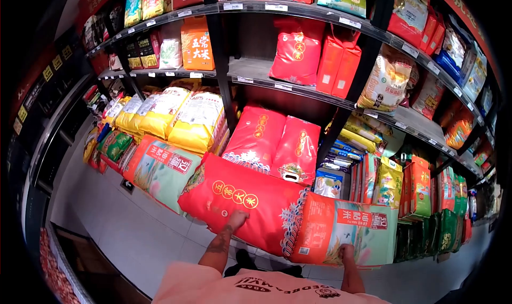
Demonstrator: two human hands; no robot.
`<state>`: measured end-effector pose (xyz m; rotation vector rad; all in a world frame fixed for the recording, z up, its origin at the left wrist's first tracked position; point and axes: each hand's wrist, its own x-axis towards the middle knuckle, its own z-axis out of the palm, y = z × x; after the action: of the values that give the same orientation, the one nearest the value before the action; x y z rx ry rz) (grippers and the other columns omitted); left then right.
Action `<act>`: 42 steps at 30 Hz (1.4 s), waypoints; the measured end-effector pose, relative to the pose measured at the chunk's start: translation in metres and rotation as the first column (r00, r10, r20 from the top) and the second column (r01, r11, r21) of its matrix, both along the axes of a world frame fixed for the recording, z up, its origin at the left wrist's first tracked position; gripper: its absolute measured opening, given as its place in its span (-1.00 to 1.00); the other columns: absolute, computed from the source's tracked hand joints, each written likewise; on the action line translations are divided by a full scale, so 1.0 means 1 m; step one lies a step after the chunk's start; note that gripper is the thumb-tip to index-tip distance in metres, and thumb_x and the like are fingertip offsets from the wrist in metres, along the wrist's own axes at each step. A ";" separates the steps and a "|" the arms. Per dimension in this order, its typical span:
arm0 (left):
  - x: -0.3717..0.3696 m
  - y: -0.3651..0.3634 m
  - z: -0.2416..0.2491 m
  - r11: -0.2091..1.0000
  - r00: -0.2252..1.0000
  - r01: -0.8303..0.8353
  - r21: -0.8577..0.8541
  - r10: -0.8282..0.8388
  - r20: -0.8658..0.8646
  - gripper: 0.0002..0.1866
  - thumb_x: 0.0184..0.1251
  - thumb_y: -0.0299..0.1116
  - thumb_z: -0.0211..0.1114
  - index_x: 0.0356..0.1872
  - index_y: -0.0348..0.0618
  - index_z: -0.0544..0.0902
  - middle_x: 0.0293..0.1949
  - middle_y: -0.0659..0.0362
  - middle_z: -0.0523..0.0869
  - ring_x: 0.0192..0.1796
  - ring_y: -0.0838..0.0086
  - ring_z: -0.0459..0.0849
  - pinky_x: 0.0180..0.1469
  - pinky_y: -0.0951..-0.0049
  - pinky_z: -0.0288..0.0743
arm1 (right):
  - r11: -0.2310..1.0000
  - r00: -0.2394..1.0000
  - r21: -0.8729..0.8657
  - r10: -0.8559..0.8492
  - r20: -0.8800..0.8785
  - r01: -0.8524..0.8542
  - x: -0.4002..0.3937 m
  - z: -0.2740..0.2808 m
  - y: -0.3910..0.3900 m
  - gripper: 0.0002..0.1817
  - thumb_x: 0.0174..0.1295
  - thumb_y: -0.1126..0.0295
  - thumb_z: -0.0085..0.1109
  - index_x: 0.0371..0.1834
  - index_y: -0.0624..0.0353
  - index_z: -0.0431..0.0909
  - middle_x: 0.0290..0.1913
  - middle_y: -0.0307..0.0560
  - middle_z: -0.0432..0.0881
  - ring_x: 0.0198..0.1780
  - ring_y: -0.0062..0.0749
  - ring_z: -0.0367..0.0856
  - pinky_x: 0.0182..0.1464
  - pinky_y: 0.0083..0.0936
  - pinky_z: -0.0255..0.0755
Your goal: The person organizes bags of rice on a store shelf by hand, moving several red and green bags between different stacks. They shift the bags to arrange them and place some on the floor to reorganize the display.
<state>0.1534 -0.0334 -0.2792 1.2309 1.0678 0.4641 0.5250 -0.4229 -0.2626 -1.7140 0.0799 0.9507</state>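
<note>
A large red rice bag [240, 194] with a row of gold circled characters lies flat in the front row in the head view. My left hand [238, 219] is closed against its upper surface, the fingers curled into the plastic. To the right lies an orange and pale green rice bag [346, 229], its edge meeting the red one. My right hand [346, 252] is closed on this bag's near part, though the fingertips are hidden. A similar orange and green bag [165, 168] lies left of the red bag.
Behind the front row stand two red rice bags [256, 136] and several yellow bags [165, 109]. Shelves [250, 72] with bagged rice rise above them. Green packs [426, 234] are stacked at right. Tiled floor [160, 240] shows near my feet, with a counter edge [69, 261] at left.
</note>
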 end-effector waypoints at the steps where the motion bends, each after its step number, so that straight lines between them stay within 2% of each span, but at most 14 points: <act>1: -0.001 0.005 -0.010 0.998 0.985 0.050 0.023 -0.046 -0.164 -0.81 0.01 -0.36 0.20 -0.57 -0.31 0.64 -0.58 0.09 0.66 -0.48 0.46 0.60 -0.36 0.43 0.44 | 1.000 1.000 -0.011 0.016 -0.004 -0.016 0.001 -0.003 -0.002 -0.75 -0.15 0.49 -0.01 -0.87 0.11 0.20 -0.82 -0.25 0.12 -0.84 -0.48 0.05 -0.77 -0.47 -0.10; 7: -0.013 0.020 -0.051 0.891 0.938 0.298 0.342 -0.207 -0.278 -0.82 0.01 -0.37 0.20 -0.58 -0.31 0.63 -0.65 0.10 0.61 -0.53 0.42 0.58 -0.39 0.41 0.44 | 0.996 0.984 0.030 0.082 0.156 -0.088 0.009 -0.029 -0.009 -0.81 -0.14 0.53 0.00 -0.84 0.27 0.37 -0.83 -0.13 0.25 -0.86 -0.39 0.21 -0.83 -0.43 0.05; 9: -0.009 0.022 -0.034 0.981 0.942 0.173 -0.085 -0.190 -0.277 -0.89 0.00 -0.42 0.20 -0.54 -0.22 0.64 -0.52 0.01 0.66 -0.43 0.34 0.64 -0.32 0.38 0.48 | 0.966 0.904 0.031 0.228 0.362 -0.256 0.022 -0.060 -0.015 -0.81 -0.13 0.54 0.01 -0.83 0.27 0.38 -0.83 -0.14 0.26 -0.86 -0.40 0.21 -0.83 -0.44 0.05; 11: -0.005 0.011 -0.010 0.837 0.904 0.375 0.398 -0.235 -0.357 -0.90 0.05 -0.48 0.16 -0.58 -0.22 0.59 -0.66 0.08 0.53 -0.60 0.42 0.52 -0.51 0.42 0.37 | 0.909 0.655 -0.005 0.305 0.691 -0.417 0.041 -0.136 -0.031 -0.81 -0.12 0.54 0.03 -0.83 0.24 0.39 -0.83 -0.15 0.28 -0.87 -0.42 0.20 -0.83 -0.43 0.02; 14: -0.012 0.003 -0.010 0.836 0.915 0.360 0.414 -0.229 -0.333 -0.93 0.04 -0.51 0.16 -0.56 -0.20 0.58 -0.68 0.08 0.51 -0.64 0.40 0.52 -0.55 0.41 0.38 | 0.993 0.993 0.041 0.110 0.046 -0.112 0.012 -0.027 -0.012 -0.81 -0.13 0.54 0.05 -0.84 0.23 0.41 -0.82 -0.14 0.32 -0.85 -0.40 0.25 -0.80 -0.42 0.09; 15: -0.010 0.007 -0.017 0.800 0.908 0.378 0.466 -0.224 -0.353 -0.95 0.02 -0.50 0.17 -0.54 -0.18 0.59 -0.65 0.07 0.54 -0.60 0.37 0.55 -0.52 0.39 0.41 | 0.986 0.972 -0.002 0.166 0.168 -0.168 0.015 -0.039 -0.013 -0.82 -0.15 0.54 0.06 -0.84 0.23 0.41 -0.82 -0.14 0.33 -0.82 -0.39 0.30 -0.76 -0.43 0.15; 16: -0.009 0.011 -0.024 0.760 0.902 0.395 0.517 -0.214 -0.374 -0.96 0.00 -0.50 0.18 -0.52 -0.16 0.60 -0.62 0.05 0.57 -0.57 0.34 0.57 -0.48 0.37 0.44 | 0.931 0.772 -0.074 0.338 0.538 -0.356 0.020 -0.044 -0.014 -0.82 -0.15 0.54 0.06 -0.84 0.23 0.42 -0.81 -0.15 0.33 -0.81 -0.40 0.30 -0.75 -0.43 0.16; 18: -0.012 0.016 -0.029 0.332 0.824 0.562 0.757 -0.154 -0.544 -0.92 -0.03 -0.50 0.20 -0.47 -0.13 0.62 -0.53 0.02 0.63 -0.48 0.27 0.63 -0.38 0.34 0.50 | 0.759 -0.019 -0.384 0.441 0.897 -0.525 0.030 -0.056 -0.017 -0.82 -0.16 0.53 0.07 -0.84 0.24 0.42 -0.80 -0.16 0.33 -0.79 -0.41 0.31 -0.73 -0.44 0.18; 19: -0.012 0.017 -0.025 0.420 0.785 0.606 0.676 -0.177 -0.593 -0.88 -0.01 -0.50 0.19 -0.43 -0.10 0.64 -0.49 0.03 0.65 -0.45 0.28 0.64 -0.35 0.35 0.51 | 0.748 0.026 -0.411 0.496 0.868 -0.522 0.030 -0.060 -0.019 -0.82 -0.15 0.54 0.06 -0.84 0.23 0.43 -0.80 -0.15 0.33 -0.82 -0.37 0.29 -0.74 -0.39 0.15; 21: -0.010 0.012 -0.017 0.578 0.701 0.659 0.481 -0.242 -0.671 -0.81 0.01 -0.51 0.16 -0.34 -0.06 0.68 -0.40 0.06 0.69 -0.38 0.31 0.66 -0.27 0.38 0.54 | 0.866 0.500 -0.134 0.396 0.770 -0.481 0.032 -0.087 -0.020 -0.83 -0.15 0.55 0.06 -0.84 0.25 0.43 -0.79 -0.13 0.34 -0.83 -0.35 0.29 -0.76 -0.39 0.13; 23: -0.011 0.017 -0.031 0.553 0.755 0.624 0.552 -0.241 -0.610 -0.85 -0.03 -0.48 0.20 -0.39 -0.10 0.65 -0.40 0.03 0.68 -0.37 0.24 0.66 -0.28 0.33 0.53 | 0.913 0.698 -0.079 0.360 0.619 -0.400 0.040 -0.118 -0.031 -0.90 -0.20 0.53 0.08 -0.78 0.23 0.49 -0.72 -0.06 0.42 -0.73 -0.26 0.38 -0.65 -0.37 0.23; 27: -0.004 0.011 -0.008 0.971 0.915 0.219 0.099 -0.169 -0.365 -0.87 -0.02 -0.40 0.23 -0.44 -0.19 0.65 -0.44 -0.02 0.67 -0.38 0.23 0.65 -0.30 0.33 0.51 | 0.908 0.810 -0.254 0.413 0.415 -0.333 0.048 -0.114 -0.026 -0.94 -0.26 0.50 0.15 -0.67 0.20 0.61 -0.61 0.04 0.57 -0.52 -0.09 0.57 -0.41 -0.33 0.44; 33: -0.003 0.007 -0.009 0.931 0.934 0.243 0.272 -0.150 -0.323 -0.86 0.00 -0.38 0.21 -0.46 -0.21 0.65 -0.46 -0.03 0.66 -0.39 0.24 0.65 -0.31 0.34 0.50 | 0.999 0.995 -0.013 -0.049 0.082 0.050 0.005 -0.018 0.012 -0.83 -0.12 0.55 0.05 -0.80 0.30 0.40 -0.80 -0.07 0.32 -0.86 -0.31 0.25 -0.83 -0.38 0.05; 42: -0.001 0.009 -0.028 0.869 0.939 0.274 0.413 -0.150 -0.309 -0.83 0.04 -0.35 0.19 -0.49 -0.24 0.66 -0.49 -0.04 0.65 -0.40 0.27 0.65 -0.33 0.35 0.49 | 0.997 0.965 -0.062 -0.022 0.262 0.040 0.004 -0.028 0.008 -0.83 -0.12 0.54 0.05 -0.79 0.32 0.40 -0.80 -0.06 0.32 -0.86 -0.27 0.26 -0.83 -0.35 0.07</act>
<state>0.1522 -0.0242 -0.3068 1.8505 1.0636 0.3906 0.5290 -0.4153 -0.2911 -1.8805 -0.0360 0.6983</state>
